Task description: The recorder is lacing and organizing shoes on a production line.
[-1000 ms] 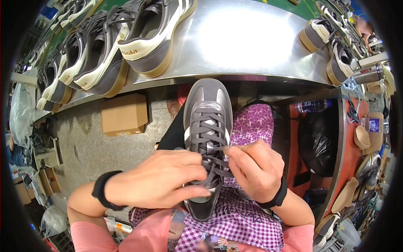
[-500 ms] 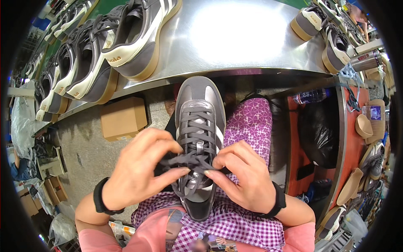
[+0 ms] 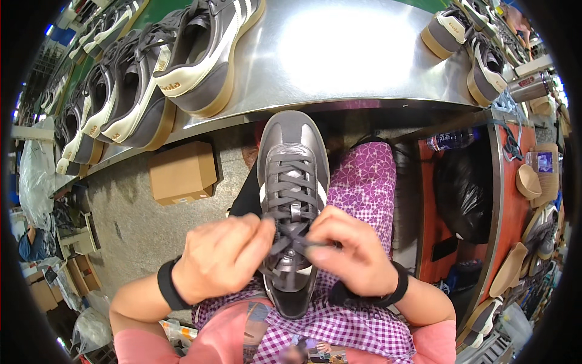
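Note:
A dark grey sneaker with white side stripes rests on my lap, its toe pointing away from me. Its laces are threaded up the front, and the loose lace ends cross over the tongue. At the left of the crossing, my left hand has its fingers closed at the lace, blurred by motion. My right hand pinches a lace end between thumb and forefinger on the right side. Below the hands the black heel of the shoe shows.
A shiny metal bench spans the far side, with several similar sneakers at left and more at right. A cardboard box stands on the floor at left. To the right, a red-brown shelf unit holds a black plastic bag.
The bunched laces between my fingers are now drawn into a crossing over the tongue. My left hand has turned knuckles up and shifted slightly right.

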{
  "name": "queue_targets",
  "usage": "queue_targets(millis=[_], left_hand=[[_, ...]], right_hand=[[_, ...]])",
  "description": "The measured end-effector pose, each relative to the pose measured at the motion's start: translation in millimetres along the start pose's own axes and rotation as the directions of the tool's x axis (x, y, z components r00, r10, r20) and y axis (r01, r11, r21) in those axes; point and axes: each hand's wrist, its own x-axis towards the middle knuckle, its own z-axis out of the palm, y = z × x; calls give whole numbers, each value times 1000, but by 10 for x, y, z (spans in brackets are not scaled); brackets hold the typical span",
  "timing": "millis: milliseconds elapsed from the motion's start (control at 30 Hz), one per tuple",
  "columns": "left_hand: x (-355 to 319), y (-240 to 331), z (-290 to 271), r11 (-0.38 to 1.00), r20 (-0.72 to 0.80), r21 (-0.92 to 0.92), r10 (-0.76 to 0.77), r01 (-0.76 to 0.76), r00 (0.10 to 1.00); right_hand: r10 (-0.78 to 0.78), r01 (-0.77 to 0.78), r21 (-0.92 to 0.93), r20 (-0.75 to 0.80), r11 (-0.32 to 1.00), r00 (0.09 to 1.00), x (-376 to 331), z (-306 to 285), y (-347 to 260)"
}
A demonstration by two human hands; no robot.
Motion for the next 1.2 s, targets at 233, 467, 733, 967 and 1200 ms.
queue_targets(millis=[233, 467, 733, 967, 1200], left_hand=[[-30, -37, -199, 778, 154, -576, -200, 253, 968], [43, 127, -266, 613, 371, -411, -563, 674, 738], [-73, 71, -37, 993, -154, 108, -27, 44, 988], [-105, 91, 87, 973, -190, -164, -195, 165, 962], [-177, 303, 26, 997, -211, -69, -46, 32, 976]], right_hand=[[237, -153, 493, -112, 857, 965, -85, -66, 54], [-471, 263, -782, -44, 565, 881, -56, -38, -143], [-286, 275, -611, 82, 743, 955, -99, -7, -135], [237, -174, -259, 239, 950, 942, -241, -282, -294], [-164, 133, 304, 78, 943, 983, -378, -310, -356]])
